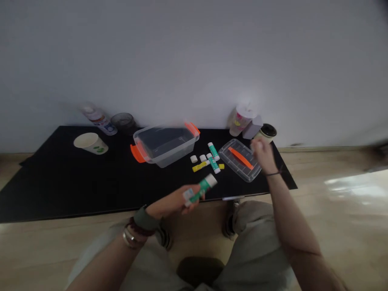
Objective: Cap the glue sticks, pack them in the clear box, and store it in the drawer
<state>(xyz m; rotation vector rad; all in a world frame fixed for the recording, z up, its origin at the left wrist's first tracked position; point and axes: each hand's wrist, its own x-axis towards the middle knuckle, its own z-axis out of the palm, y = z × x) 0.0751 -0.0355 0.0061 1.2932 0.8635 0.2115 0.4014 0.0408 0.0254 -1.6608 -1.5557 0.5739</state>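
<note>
My left hand [171,203] is closed around a green and white glue stick [200,189], held above the front edge of the black mat [75,182]. My right hand [263,153] hovers, blurred, over the right end of a clear lid with an orange strip [240,159]; its fingers look curled and something small and white may be in them. A clear plastic box with orange handles [165,144] stands open in the middle of the mat. Between box and lid lie two more glue sticks [213,157], loose white caps [194,159] and small yellow pieces [199,167].
A paper cup [90,143] lies on the left of the mat. A bottle [98,117] and a dark round container [123,121] stand at the back left. Cups and a small box [247,121] stand at the back right by the wall. My knees are below.
</note>
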